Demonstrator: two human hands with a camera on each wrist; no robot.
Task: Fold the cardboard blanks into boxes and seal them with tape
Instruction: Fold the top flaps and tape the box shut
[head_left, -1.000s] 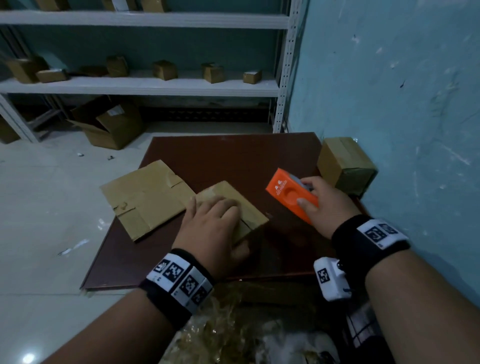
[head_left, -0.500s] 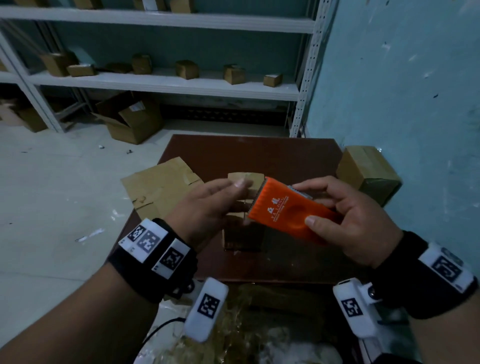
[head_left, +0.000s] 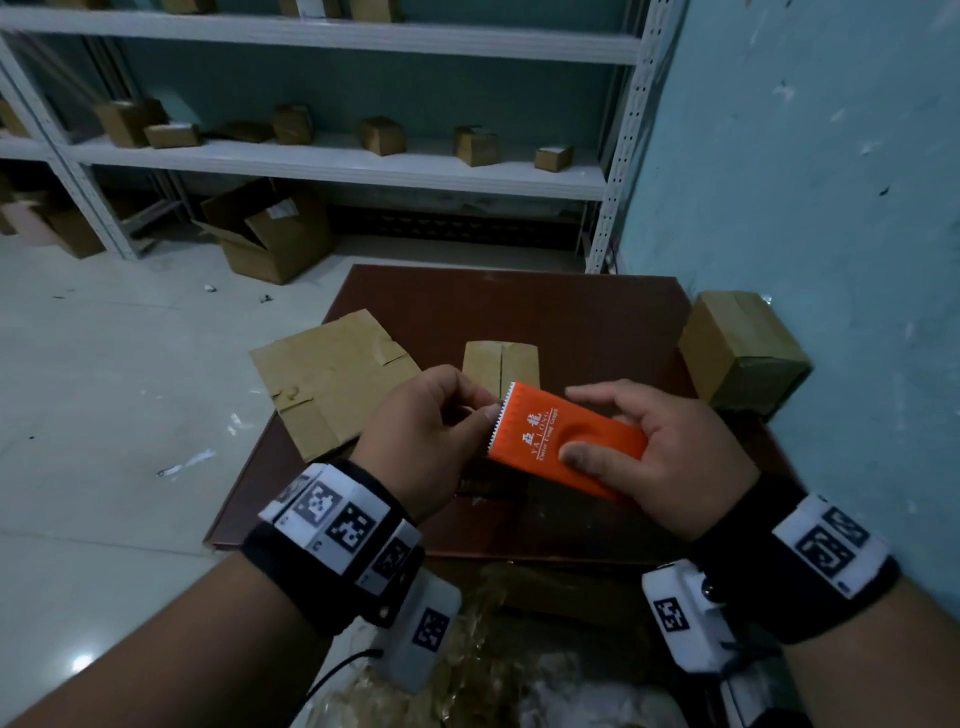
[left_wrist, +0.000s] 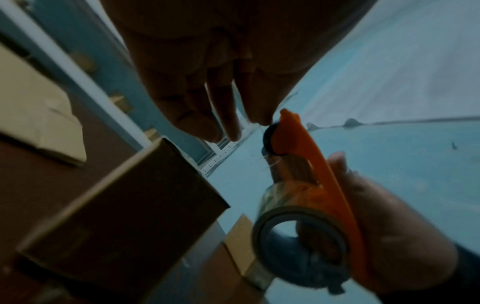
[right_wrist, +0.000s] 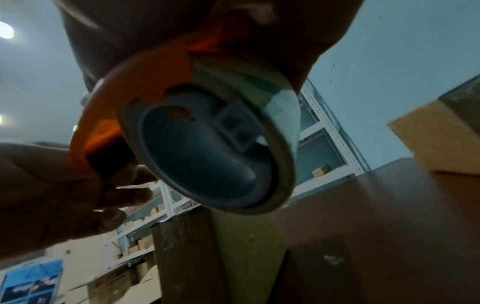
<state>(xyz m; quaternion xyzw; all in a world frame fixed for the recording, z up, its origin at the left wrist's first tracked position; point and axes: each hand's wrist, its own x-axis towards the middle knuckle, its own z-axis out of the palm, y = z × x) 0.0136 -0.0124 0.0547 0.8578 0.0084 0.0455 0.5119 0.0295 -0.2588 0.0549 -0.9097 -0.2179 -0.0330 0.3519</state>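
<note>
Head view only: the orange tape dispenser (head_left: 569, 443) shows its flat printed top and toothed edge; the roll beneath is hidden.
Left wrist view only: the tape roll (left_wrist: 298, 236) sits under the dispenser's orange body, with a dark roller at the tip.
Right wrist view only: the roll's grey-blue hub (right_wrist: 205, 156) fills the frame from below, with the box's brown side standing under it.
Right hand (head_left: 660, 457): wrapped round the dispenser, thumb on top, fingers along its far side.
Left hand (head_left: 421, 436): fingers bent in to the toothed end, thumb and forefinger tips together there; whether they hold tape cannot be told.
Folded box (head_left: 501, 366): stands upright on the desk (head_left: 519, 296) near its middle, just beyond both hands and partly hidden by the dispenser; top flaps closed with a seam down the centre.
Flat blank (head_left: 332, 376): lies over the desk's left edge, left of the left hand, tan with creased flaps.
Sealed box (head_left: 743, 353): at the desk's right edge against the blue wall (head_left: 831, 208), beyond the right hand.
</note>
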